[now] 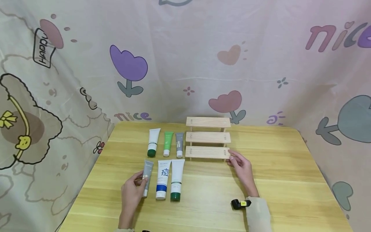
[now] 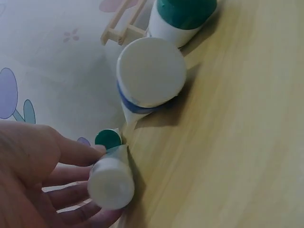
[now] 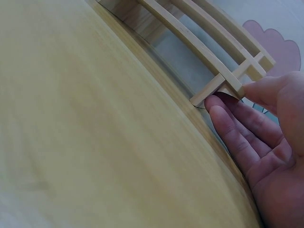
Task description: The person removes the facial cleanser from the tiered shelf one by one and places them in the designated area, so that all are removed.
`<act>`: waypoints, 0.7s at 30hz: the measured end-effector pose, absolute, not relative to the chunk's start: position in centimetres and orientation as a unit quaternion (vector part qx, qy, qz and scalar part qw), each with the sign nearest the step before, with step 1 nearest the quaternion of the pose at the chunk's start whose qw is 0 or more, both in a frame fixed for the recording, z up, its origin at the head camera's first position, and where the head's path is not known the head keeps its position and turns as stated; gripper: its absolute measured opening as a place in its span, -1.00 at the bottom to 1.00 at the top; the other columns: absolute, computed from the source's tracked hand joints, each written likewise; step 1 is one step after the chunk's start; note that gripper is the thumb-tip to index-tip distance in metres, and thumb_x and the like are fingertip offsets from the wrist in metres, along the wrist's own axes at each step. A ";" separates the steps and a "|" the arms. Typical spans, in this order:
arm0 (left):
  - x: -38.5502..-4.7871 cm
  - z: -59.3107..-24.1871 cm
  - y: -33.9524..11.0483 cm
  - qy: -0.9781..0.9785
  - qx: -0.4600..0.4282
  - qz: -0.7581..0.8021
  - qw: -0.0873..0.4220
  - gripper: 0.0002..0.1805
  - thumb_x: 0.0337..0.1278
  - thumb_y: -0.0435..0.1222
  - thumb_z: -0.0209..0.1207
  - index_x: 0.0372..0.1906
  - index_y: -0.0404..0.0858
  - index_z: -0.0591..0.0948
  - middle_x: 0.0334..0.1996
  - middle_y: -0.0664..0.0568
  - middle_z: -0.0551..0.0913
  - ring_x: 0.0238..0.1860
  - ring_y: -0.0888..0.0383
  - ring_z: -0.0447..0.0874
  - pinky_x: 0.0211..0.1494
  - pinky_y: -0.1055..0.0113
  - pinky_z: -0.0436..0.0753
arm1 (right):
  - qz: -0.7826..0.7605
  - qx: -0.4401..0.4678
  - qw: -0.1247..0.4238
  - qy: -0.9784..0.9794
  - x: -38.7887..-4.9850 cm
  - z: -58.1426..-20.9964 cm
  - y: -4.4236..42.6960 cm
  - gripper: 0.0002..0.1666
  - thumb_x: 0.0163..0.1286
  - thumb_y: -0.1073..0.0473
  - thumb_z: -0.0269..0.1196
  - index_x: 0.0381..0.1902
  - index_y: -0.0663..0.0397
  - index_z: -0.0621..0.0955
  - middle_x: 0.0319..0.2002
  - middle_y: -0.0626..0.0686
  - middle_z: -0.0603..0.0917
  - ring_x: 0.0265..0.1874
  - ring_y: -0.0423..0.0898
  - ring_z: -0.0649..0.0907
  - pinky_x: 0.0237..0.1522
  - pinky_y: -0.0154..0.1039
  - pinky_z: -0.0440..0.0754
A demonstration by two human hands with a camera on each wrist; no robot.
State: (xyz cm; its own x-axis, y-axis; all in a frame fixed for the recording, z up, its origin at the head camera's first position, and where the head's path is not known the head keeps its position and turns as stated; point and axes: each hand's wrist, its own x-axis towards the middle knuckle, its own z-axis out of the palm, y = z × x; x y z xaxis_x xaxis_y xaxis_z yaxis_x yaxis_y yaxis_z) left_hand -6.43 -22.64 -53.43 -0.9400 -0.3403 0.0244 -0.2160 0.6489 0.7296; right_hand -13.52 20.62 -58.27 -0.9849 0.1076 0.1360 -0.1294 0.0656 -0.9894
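Note:
My left hand (image 1: 131,192) holds a grey tube (image 1: 148,170) with a white cap between thumb and fingers, at the left end of the front row. In the left wrist view the cap (image 2: 112,186) faces the camera. Beside it lie a white tube with a blue band (image 1: 163,175) and a white tube with a green cap (image 1: 177,177). My right hand (image 1: 242,167) pinches the right end of the lowest step of a three-step wooden stand (image 1: 207,152). In the right wrist view the thumb is at the step's end (image 3: 231,88) and the fingers are underneath.
Behind the front row lie another white tube with a green cap (image 1: 153,141), a small green tube (image 1: 167,143) and a second grey tube (image 1: 179,145), left of the stand. A printed cloth (image 1: 179,64) hangs behind the wooden table (image 1: 284,180).

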 end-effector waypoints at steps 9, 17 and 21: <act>-6.5 -53.2 -23.1 -0.916 0.154 -0.367 0.044 -0.57 0.26 -0.27 0.35 0.19 -0.33 0.66 -0.30 -0.09 0.71 -0.27 0.02 0.66 -0.32 0.25 0.57 | 0.680 0.004 0.081 -0.728 -13.3 -58.1 20.5 -0.61 0.57 0.25 0.18 0.27 0.28 0.59 -0.05 0.37 0.73 -0.16 -0.01 0.79 -0.09 -0.23 0.74; -6.5 -53.3 -23.2 -0.915 0.145 -0.374 0.044 -0.59 0.34 -0.30 0.27 0.21 -0.41 0.64 -0.25 -0.14 0.68 -0.25 0.01 0.61 -0.30 0.30 0.57 | 0.679 0.002 0.086 -0.729 -13.5 -58.0 20.5 -0.62 0.57 0.26 0.18 0.26 0.29 0.60 -0.07 0.36 0.73 -0.20 -0.08 0.79 -0.10 -0.24 0.74; -6.5 -53.3 -23.1 -0.916 0.142 -0.371 0.052 -0.61 0.37 -0.34 0.22 0.20 -0.46 0.62 -0.20 -0.19 0.65 -0.22 -0.02 0.61 -0.25 0.27 0.58 | 0.678 0.002 0.084 -0.730 -13.6 -58.1 20.6 -0.61 0.58 0.27 0.17 0.27 0.32 0.58 -0.07 0.36 0.73 -0.19 -0.08 0.79 -0.10 -0.24 0.74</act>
